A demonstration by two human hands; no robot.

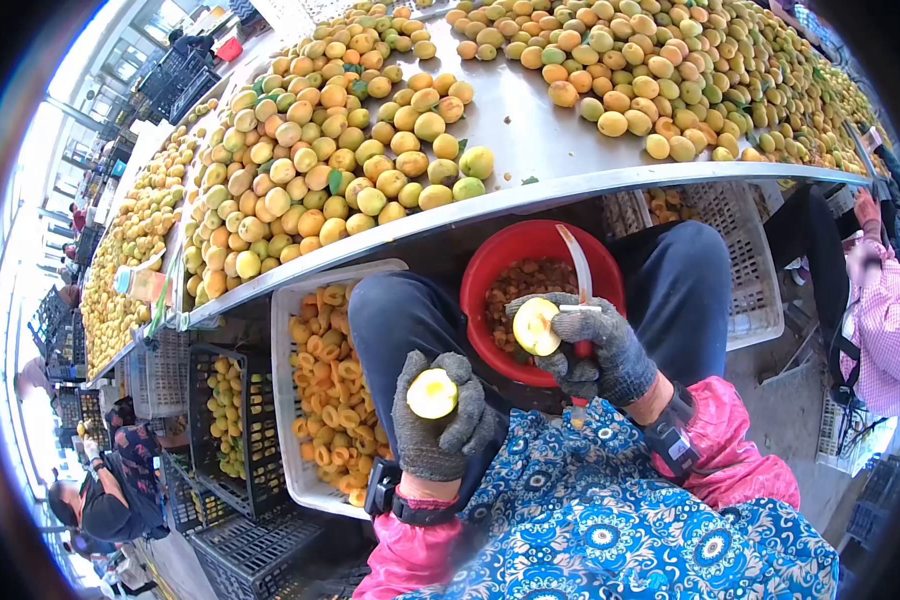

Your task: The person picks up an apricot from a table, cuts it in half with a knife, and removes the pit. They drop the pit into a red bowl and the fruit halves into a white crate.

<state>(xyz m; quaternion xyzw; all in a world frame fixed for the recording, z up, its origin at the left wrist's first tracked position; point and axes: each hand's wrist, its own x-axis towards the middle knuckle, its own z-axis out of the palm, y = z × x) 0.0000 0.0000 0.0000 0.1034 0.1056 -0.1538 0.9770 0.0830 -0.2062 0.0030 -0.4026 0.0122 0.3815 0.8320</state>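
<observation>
My left hand (440, 418), in a grey knit glove, is closed around one apricot half (432, 393) with its cut face up, above my left knee. My right hand (595, 350), also gloved, holds the other apricot half (535, 326) together with a small knife (578, 272) whose blade points up over a red bucket (490, 262). The bucket sits between my knees and holds brown pits (530, 283).
A metal table (540, 140) piled with whole apricots (340, 160) curves ahead. Left of my knee a white crate (286, 330) holds halved apricots; dark crates (225, 420) stand beyond. A white crate (760, 260) is at right. Other people sit at right (880, 310) and lower left (110, 495).
</observation>
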